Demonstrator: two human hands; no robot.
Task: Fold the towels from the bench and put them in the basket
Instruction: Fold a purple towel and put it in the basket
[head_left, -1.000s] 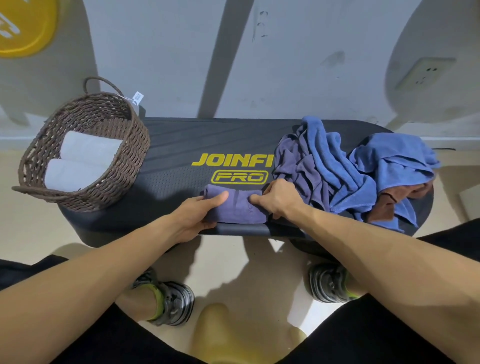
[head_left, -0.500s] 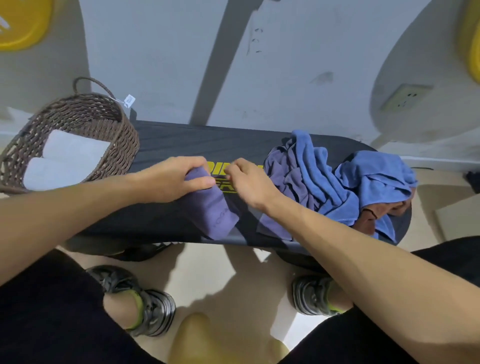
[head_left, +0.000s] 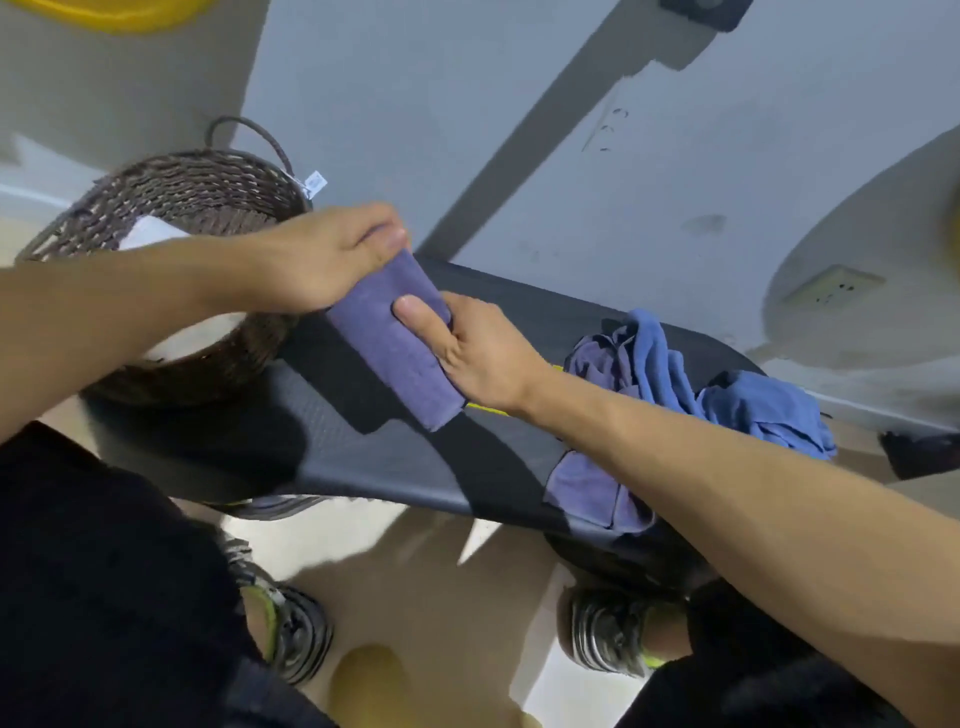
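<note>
Now hands (head_left: 400, 306) grip folded towel (head_left: 395, 343)

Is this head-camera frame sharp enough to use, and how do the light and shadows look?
Head view: tilted and smeared by motion blur, worst at the basket rim and the shoes; wide-angle bending curves the bench; soft light, no glare; both hands and the purple towel stay readable, casting a dark shadow on the bench.

A basket (head_left: 208, 192) stands on the left end of the bench (head_left: 363, 457), with rolled towels (head_left: 150, 234) inside it. A folded towel (head_left: 395, 343) is held above the bench just right of the basket, the left hand (head_left: 332, 260) at its far end and the right hand (head_left: 467, 353) on its right side. A heap of loose towels (head_left: 701, 395) lies on the right end of the bench, and a wall (head_left: 467, 130) stands behind.
</note>
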